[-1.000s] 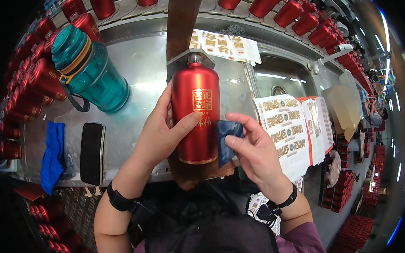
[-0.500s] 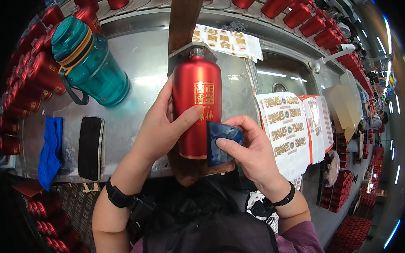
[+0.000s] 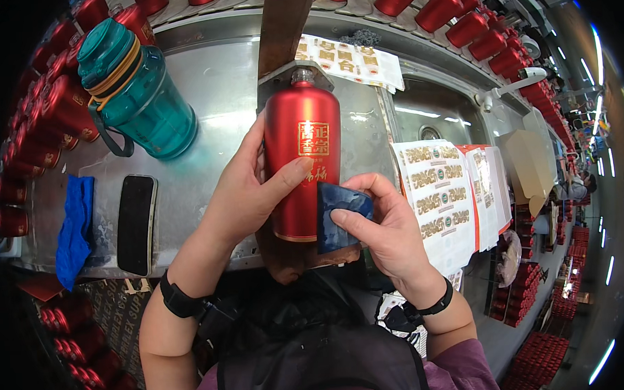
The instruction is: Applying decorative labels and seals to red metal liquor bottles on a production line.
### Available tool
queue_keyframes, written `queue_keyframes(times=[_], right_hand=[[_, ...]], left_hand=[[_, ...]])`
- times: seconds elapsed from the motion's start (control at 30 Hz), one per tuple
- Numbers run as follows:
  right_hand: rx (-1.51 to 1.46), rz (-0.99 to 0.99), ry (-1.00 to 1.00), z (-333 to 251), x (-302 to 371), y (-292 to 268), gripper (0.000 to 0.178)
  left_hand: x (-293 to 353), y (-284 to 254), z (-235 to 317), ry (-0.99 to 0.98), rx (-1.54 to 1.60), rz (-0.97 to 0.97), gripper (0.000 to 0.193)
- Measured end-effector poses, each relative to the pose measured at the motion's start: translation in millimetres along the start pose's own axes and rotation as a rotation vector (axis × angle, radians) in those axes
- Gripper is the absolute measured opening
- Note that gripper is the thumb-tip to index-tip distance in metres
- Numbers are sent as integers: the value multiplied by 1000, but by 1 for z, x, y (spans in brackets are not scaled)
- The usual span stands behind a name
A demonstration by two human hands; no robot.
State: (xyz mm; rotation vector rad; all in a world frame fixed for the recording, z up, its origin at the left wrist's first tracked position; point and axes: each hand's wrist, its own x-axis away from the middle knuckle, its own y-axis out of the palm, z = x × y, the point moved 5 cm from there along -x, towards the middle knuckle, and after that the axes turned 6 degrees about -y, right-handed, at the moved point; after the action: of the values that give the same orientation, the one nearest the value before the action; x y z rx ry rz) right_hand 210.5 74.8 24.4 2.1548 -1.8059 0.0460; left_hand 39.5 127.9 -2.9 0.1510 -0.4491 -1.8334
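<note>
Red bottle [image 3: 325, 163] lies between the two hands, neck pointing away: the left hand [image 3: 246, 190] clasps its left side, thumb across the front, while the right hand [image 3: 389, 227] pinches a blue pad [image 3: 333, 239] at its lower right side. Good handling likely means a firm left grip and light, even pressure from the pad. Farther out on the tabletop [image 3: 211, 71] are a phone [image 3: 137, 225], a blue cloth [image 3: 75, 231] and a teal flask [image 3: 154, 108].
</note>
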Motion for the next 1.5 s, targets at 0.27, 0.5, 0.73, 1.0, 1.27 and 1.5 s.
queue_keyframes(times=[0.27, 0.5, 0.73, 1.0, 1.27, 1.5], right_hand=[[6, 9, -29, 2, 1, -1, 31], [6, -9, -8, 2, -1, 0, 30], [-25, -48, 3, -8, -9, -8, 31], [603, 61, -361, -81, -95, -29, 21], [1195, -574, -1007, -65, -2, 57, 31], [1291, -349, -1034, -111, -68, 38, 20]], left_hand=[[2, -1, -2, -21, -1, 1, 83], [1, -1, -1, -17, 9, 0, 83], [0, -1, 0, 17, -28, -4, 84], [1, 3, -2, 30, -120, -5, 87], [-2, -30, -14, -92, 43, -8, 73], [-19, -27, 8, -112, -64, 48, 61]])
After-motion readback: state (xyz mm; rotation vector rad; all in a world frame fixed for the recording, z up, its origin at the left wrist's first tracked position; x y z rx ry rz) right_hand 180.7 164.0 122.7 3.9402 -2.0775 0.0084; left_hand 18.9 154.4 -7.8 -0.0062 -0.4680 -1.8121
